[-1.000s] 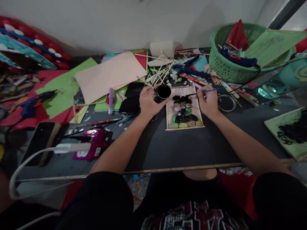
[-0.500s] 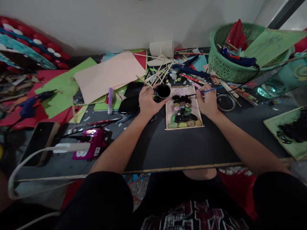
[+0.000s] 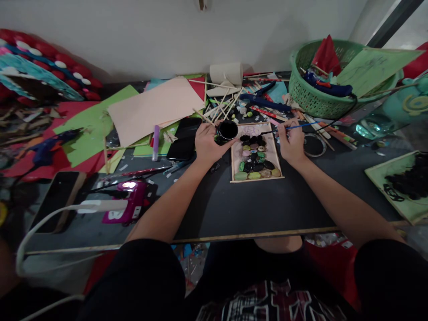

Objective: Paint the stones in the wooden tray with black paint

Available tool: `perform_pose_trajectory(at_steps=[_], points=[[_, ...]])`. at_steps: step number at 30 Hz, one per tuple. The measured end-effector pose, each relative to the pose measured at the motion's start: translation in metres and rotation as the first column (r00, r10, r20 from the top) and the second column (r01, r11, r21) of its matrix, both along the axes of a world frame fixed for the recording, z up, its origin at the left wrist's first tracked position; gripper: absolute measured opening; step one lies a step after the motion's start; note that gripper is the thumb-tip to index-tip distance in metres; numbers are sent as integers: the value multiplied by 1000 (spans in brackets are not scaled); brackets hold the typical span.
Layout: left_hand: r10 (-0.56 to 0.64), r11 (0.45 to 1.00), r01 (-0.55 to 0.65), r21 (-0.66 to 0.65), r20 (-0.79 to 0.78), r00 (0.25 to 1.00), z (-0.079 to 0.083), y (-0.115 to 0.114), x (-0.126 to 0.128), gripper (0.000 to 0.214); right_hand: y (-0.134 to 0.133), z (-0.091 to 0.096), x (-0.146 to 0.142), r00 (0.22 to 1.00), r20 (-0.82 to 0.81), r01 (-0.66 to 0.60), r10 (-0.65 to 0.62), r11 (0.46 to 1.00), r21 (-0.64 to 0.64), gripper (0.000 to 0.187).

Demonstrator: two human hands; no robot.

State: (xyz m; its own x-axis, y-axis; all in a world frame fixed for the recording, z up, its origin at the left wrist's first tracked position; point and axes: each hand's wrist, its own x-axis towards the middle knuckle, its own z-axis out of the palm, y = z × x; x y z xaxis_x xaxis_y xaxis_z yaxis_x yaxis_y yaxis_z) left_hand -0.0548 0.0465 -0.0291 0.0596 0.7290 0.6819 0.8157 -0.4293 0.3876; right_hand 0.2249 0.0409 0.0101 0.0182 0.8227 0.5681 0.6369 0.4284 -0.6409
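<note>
Cup: mid-frame; our left grip hugs its side, probably slippery.
Brush: right of middle; our right grip pinches its handle, likely light.

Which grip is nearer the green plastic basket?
Right. The right grip, with the blue-handled paintbrush, is in front of the green basket, near its left end; the left grip, around the dark jar, is farther left.
</note>
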Motion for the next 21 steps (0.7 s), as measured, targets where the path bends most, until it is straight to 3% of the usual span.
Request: perform_pose_trajectory(at_steps=[4, 9, 14, 21], points=[[-6, 1000, 6, -29, 1, 1000, 0, 0, -1, 76, 2, -2, -6, 1000, -15, -7, 7, 1000, 7, 51], [8, 998, -8, -57, 4, 1000, 3, -1, 2, 79, 7, -10, -9, 990, 136, -26, 20, 999, 42, 52], [7, 1000, -7, 2, 4, 1000, 4, 0, 3, 75, 6, -12, -4, 970, 237, -68, 53, 996, 54, 51], [-2, 1000, 2, 28, 2, 1000, 5, -2, 3, 73, 2, -4, 0, 992, 128, -25, 13, 996, 89, 51]])
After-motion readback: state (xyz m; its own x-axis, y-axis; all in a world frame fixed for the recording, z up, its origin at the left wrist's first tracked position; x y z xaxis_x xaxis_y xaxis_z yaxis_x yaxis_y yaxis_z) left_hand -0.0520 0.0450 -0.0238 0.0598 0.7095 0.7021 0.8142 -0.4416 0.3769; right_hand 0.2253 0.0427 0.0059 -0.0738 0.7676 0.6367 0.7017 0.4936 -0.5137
